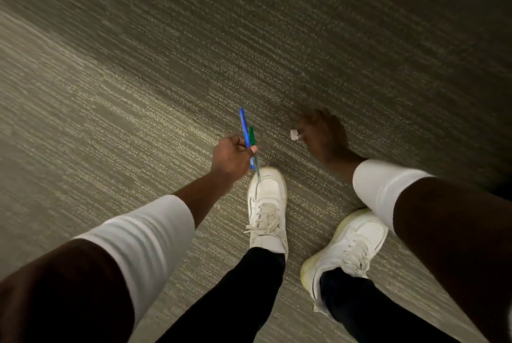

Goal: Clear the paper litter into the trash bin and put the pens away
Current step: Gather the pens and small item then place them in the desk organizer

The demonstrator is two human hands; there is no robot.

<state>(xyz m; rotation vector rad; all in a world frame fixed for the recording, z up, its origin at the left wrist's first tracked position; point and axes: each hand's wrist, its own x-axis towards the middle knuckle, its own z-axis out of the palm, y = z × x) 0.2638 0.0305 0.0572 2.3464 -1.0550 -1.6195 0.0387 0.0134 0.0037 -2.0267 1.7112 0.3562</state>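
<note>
Pens, one blue (243, 126) and one green (252, 136), stand in the closed left hand (231, 155) above the carpet (138, 79). The blurred right hand (325, 139) pinches a small white scrap (294, 134) near a shoe (267, 204).

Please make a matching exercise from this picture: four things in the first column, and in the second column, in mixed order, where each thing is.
Things:
1. blue pen
2. small white scrap
3. green pen
4. white shoes

Places:
A. on the feet, standing on the carpet
B. in the left hand, the shorter of two
C. at the fingers of the right hand
D. in the left hand, reaching farthest up

Pairs: 1-D, 2-C, 3-B, 4-A
</note>
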